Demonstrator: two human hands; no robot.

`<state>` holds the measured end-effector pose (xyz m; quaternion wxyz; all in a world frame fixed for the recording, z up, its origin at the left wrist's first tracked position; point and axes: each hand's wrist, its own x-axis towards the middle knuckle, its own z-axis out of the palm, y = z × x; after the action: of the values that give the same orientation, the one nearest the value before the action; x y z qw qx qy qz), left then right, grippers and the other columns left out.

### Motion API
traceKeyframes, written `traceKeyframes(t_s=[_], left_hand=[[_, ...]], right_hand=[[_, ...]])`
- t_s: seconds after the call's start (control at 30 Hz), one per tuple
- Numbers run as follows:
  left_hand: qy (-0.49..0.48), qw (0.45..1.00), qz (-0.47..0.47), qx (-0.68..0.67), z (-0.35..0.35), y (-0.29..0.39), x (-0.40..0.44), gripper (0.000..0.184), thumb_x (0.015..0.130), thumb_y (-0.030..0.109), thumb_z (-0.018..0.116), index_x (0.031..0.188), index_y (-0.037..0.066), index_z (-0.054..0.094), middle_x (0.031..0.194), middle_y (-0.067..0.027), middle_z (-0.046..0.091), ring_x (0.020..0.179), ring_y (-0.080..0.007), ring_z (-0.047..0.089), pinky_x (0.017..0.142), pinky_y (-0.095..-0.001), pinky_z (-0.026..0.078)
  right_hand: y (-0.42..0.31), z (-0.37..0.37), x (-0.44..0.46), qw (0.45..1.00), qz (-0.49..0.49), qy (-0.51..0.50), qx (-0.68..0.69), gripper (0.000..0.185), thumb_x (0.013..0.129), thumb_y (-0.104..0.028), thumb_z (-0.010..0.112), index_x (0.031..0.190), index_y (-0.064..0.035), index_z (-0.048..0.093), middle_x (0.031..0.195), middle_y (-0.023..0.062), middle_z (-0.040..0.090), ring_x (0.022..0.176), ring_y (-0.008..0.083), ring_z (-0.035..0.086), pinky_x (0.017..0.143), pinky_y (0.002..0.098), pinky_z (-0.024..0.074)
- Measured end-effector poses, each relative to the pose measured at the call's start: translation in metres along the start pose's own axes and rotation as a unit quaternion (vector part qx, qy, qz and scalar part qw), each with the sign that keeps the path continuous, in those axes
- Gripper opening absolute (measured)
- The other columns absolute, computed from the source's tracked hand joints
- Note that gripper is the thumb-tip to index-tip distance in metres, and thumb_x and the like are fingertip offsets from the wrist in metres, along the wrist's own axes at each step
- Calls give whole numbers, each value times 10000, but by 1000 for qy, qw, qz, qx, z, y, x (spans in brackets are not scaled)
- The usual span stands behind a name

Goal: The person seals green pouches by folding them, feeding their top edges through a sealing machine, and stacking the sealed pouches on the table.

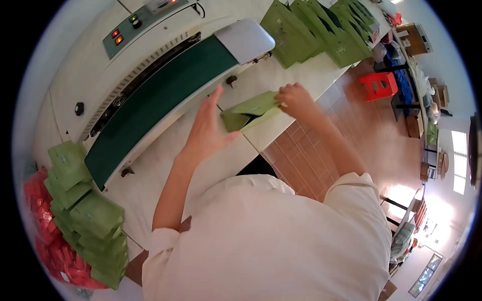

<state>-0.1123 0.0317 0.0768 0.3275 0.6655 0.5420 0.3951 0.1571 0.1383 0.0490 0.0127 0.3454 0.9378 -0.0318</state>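
Note:
A green pouch [256, 106] is held over the pale table, its mouth partly gaping on the side toward me. The fingers of my right hand [295, 100] are closed on its right end. To its left, my left hand [207, 131] is open, thumb and fingers spread apart, with nothing in it. The thumb comes near the pouch's left end; a gap still shows between them. Just beyond my left hand runs the dark green belt [165, 93] of a sealing machine [145, 37].
Green pouches [321, 30] stand in rows at the far right of the table. More green pouches [95, 215] lie piled at the left beside red packets [57, 251]. A red stool [378, 86] stands on the tiled floor [346, 130] at right.

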Motion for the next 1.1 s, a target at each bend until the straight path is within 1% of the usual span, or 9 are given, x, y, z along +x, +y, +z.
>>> traceKeyframes(t_s=[0.03, 0.1, 0.23, 0.3, 0.5, 0.6, 0.83, 1.03, 1.1], left_hand=[[-2, 1000, -10, 3, 5, -2, 4, 929, 614, 76, 766, 1399, 79, 270, 1271, -111, 486, 1219, -237, 417, 1042, -348, 287], [-216, 934, -234, -161, 27, -5, 32, 875, 628, 109, 774, 1382, 87, 331, 1186, -91, 551, 1213, -204, 423, 1029, -356, 303], [-219, 960, -153, -84, 30, 3, 23, 648, 664, 153, 746, 1261, 85, 501, 1039, -83, 607, 1103, -180, 496, 918, -344, 407], [-183, 948, 29, 258, 44, 4, 14, 392, 719, 163, 666, 1095, 64, 615, 958, -77, 620, 974, -186, 547, 777, -324, 460], [-279, 864, -117, 403, 92, 35, 16, 265, 717, 95, 579, 973, 49, 629, 918, -40, 628, 945, -191, 559, 716, -334, 461], [-181, 897, -85, 394, 102, 19, -3, 274, 709, 84, 579, 975, 33, 624, 863, -60, 632, 891, -214, 591, 665, -348, 478], [-226, 902, -212, 301, 60, 21, 37, 345, 732, 42, 532, 1061, 89, 625, 885, -104, 651, 767, -286, 626, 646, -371, 500], [-5, 949, -229, 215, 41, 20, 132, 296, 724, 86, 632, 1018, 92, 670, 903, -120, 670, 748, -286, 631, 653, -335, 497], [62, 936, -309, 154, 35, 12, 166, 244, 762, 131, 684, 991, 47, 673, 849, -92, 686, 671, -200, 622, 632, -279, 482]], right_hand=[[-6, 10, -1, 1000, -4, -3, 9, 108, 692, -149, 661, 790, -112, 635, 773, 17, 568, 827, 208, 567, 749, 357, 438], [9, 24, -7, 998, -41, -49, 9, 52, 689, -132, 640, 725, -102, 617, 774, 20, 553, 825, 196, 566, 671, 329, 461], [-1, 17, -12, 996, -25, -56, 69, 27, 673, -113, 618, 670, -93, 601, 784, 21, 549, 804, 188, 569, 613, 309, 470], [-3, 9, -12, 994, -100, -50, 21, 25, 659, -113, 619, 660, -94, 602, 798, 21, 547, 787, 186, 570, 599, 305, 482], [-22, 4, -31, 993, -47, -91, 63, 21, 670, -106, 618, 690, -102, 613, 785, 20, 535, 756, 187, 569, 600, 298, 482], [-12, 4, -41, 995, -25, -83, 50, 35, 664, -84, 608, 694, -103, 606, 776, 27, 581, 740, 193, 580, 626, 317, 463], [49, -24, -2, 990, -58, -30, 126, 70, 652, -42, 569, 698, -95, 568, 660, 33, 583, 642, 206, 595, 610, 316, 436], [136, -42, 85, 971, -55, 111, 204, 212, 659, -1, 560, 827, -103, 640, 701, 55, 573, 663, 251, 579, 609, 356, 458], [159, -38, 118, 965, -52, 115, 230, 209, 666, -6, 583, 846, -91, 644, 727, 64, 590, 678, 260, 586, 612, 361, 463]])
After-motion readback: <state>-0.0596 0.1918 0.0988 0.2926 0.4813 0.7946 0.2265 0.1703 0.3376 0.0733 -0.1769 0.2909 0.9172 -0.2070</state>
